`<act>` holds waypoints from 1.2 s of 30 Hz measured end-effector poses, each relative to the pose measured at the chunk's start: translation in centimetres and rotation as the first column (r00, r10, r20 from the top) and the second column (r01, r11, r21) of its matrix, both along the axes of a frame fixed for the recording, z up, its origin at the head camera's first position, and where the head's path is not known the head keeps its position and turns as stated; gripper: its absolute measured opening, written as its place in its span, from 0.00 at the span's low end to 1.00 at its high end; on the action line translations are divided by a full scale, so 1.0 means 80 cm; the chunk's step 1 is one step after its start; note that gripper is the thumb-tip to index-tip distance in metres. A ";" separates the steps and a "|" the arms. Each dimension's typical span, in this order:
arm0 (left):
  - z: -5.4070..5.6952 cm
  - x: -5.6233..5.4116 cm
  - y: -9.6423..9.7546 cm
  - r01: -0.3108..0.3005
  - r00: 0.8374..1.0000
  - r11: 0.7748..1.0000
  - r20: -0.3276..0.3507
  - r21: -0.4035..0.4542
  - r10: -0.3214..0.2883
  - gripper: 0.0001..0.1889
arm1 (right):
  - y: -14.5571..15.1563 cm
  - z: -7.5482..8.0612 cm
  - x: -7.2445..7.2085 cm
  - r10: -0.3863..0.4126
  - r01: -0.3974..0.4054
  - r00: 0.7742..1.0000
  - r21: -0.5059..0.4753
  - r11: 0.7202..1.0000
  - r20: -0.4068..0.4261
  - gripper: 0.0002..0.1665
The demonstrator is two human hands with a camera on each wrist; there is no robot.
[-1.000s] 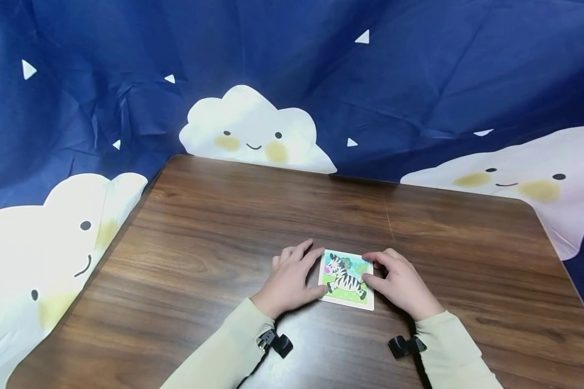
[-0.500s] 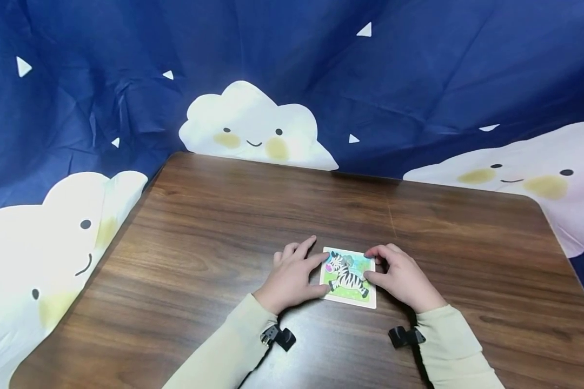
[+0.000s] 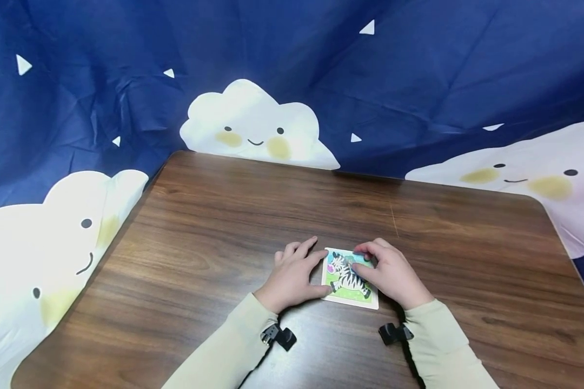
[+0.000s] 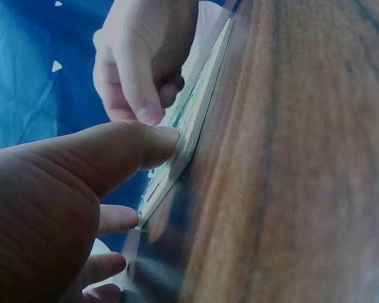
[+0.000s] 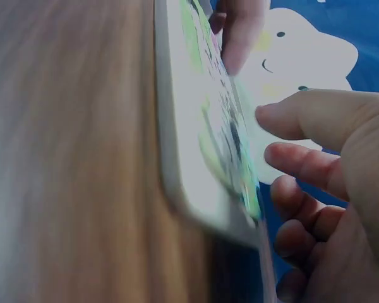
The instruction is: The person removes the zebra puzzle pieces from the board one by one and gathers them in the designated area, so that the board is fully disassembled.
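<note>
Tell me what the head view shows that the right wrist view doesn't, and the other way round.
Only the head view shows both sleeves, the black wrist devices and the far edge of the table.

Only the right wrist view shows the inner side of the right hand and a low, nearly edge-on look at the zebra board.

Both show the zebra board, table, right hand, some of the left hand, and the blue cloud backdrop.

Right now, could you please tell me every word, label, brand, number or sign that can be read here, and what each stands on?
There is no readable text in any view.
The visible part of the square board shows a zebra, no lettering.
The blue backdrop carries white clouds and triangles only.
Any marking on the black wrist devices is too small to read.
</note>
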State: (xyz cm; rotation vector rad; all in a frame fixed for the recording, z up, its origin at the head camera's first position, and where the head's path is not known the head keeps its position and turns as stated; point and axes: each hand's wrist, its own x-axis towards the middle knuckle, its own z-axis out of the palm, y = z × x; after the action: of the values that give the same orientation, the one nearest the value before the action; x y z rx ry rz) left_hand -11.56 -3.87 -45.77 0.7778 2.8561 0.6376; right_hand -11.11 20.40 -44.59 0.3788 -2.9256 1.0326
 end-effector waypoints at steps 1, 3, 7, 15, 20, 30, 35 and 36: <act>0.000 0.000 0.000 0.000 1.000 1.000 -0.001 -0.001 0.000 0.41 | -0.004 0.000 -0.002 0.008 -0.008 1.000 0.000 1.000 0.001 0.16; -0.001 0.000 0.000 0.001 1.000 1.000 -0.002 -0.004 -0.001 0.41 | -0.011 -0.001 -0.005 0.022 -0.022 1.000 0.005 1.000 0.000 0.16; 0.000 -0.001 -0.002 0.004 1.000 1.000 -0.007 -0.003 -0.005 0.41 | -0.025 0.000 -0.011 0.056 -0.055 0.998 0.025 0.998 -0.014 0.14; -0.001 -0.001 -0.002 0.008 1.000 1.000 -0.017 -0.017 -0.009 0.40 | -0.036 -0.002 -0.018 0.075 -0.078 0.997 0.077 0.994 0.034 0.14; -0.002 -0.002 -0.003 0.017 0.999 1.000 -0.028 -0.027 -0.017 0.40 | -0.036 -0.004 -0.019 0.066 -0.070 0.997 0.071 0.995 0.048 0.13; 0.000 -0.002 -0.004 0.025 0.999 0.999 -0.028 -0.039 -0.026 0.39 | -0.037 -0.005 -0.016 0.035 -0.036 0.998 0.032 0.999 0.052 0.15; 0.000 -0.002 -0.004 0.026 0.999 0.999 -0.030 -0.048 -0.027 0.39 | -0.036 -0.004 -0.016 0.034 -0.035 0.998 0.015 0.999 0.047 0.12; 0.000 -0.002 -0.004 0.026 0.999 0.999 -0.032 -0.048 -0.027 0.39 | -0.036 -0.005 -0.017 0.035 -0.035 0.999 0.007 0.999 0.036 0.10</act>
State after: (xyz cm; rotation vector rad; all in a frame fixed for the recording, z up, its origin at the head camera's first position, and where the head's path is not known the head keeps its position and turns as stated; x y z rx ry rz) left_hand -11.75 -4.18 -45.73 0.8248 2.8738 0.5567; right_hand -12.44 17.51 -44.98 0.4175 -2.9653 1.0434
